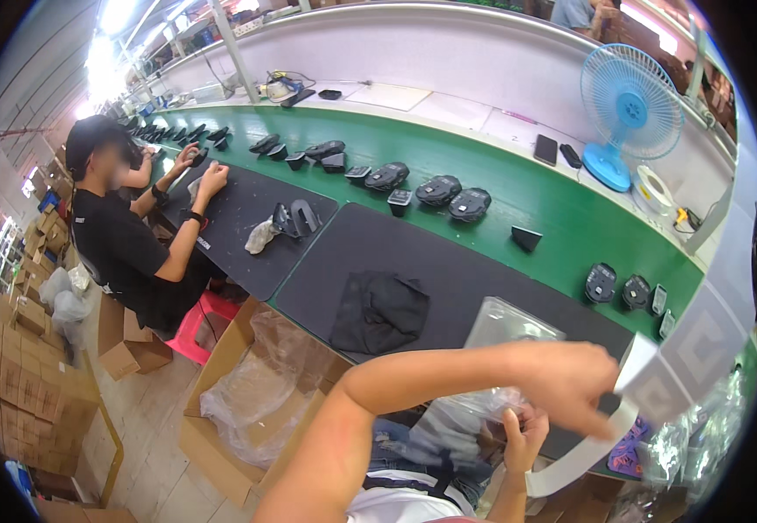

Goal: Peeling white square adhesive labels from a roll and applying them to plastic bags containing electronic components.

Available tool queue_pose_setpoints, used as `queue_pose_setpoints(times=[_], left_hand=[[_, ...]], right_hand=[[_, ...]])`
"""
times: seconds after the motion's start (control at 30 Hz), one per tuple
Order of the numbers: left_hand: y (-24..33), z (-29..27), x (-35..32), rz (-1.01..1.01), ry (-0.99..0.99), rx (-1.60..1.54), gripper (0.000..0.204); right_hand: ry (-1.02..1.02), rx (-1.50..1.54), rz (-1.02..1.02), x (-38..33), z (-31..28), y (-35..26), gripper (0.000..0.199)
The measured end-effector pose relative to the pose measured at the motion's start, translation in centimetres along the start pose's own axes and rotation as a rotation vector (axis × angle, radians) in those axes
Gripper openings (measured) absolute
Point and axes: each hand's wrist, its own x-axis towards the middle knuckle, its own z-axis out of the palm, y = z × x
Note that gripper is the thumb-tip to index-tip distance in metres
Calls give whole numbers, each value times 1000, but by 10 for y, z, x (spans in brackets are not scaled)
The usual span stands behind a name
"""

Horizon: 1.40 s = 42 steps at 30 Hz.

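A white strip [609, 431] is held between both hands, low right in the head view. The left hand [570, 383] is reached across the body and pinched shut on the strip's upper part, near a dark grip; the strip's top end sticks up past the knuckles. The right hand [525, 440] is closed on the lower part, where the strip curls back on itself. The strip is bowed between the two grips and is clear of the table.

A clear bag [505, 327] is seen just behind the left forearm, partly over the dark mat [448, 261]; more clear film is bunched below the forearm, at the lap. Whether the right hand also grips that film cannot be told.

Progress, as judged: the strip is in hand but not yet applied to or laid on anything visible. No finished piece is seen on the near mat; only a folded black cloth [378, 309] is lying there. On the green belt [500, 187] a row of black housings [437, 189] is spread out, with two more at the right by the person's station, so plenty of stock appears unhandled. Work on this piece looks to be at an early or middle stage.

Further left, a second person [125, 235] is seated at another mat, both hands on a small part. A blue fan [629, 109] stands beyond the belt. An open carton with plastic liner [256, 392] is on the floor by the bench.
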Motion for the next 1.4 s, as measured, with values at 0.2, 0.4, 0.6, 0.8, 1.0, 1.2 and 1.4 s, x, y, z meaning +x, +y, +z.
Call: queue_pose_setpoints(times=[0.2,0.4,0.6,0.8,1.0,1.2,1.4], left_hand=[[29,27,-12,16,1,221,50],[-94,50,50,-42,497,322,42],[-122,60,38,-72,489,289,33],[-131,75,52,34,474,235,21],[-132,26,26,-82,425,37,55],[-151,38,38,-94,352,101,49],[-145,45,37,-30,295,230,27]], right_hand=[[66,-27,-62,6,23,-16,25],[174,-53,-176,10,23,-8,55],[102,-73,-34,-8,22,-12,68],[180,63,37,-21,9,-13,74],[98,-436,-315,-17,14,-51,66],[182,-119,-248,-20,-14,-61,38],[393,-140,-324,7,-44,-65,24]])
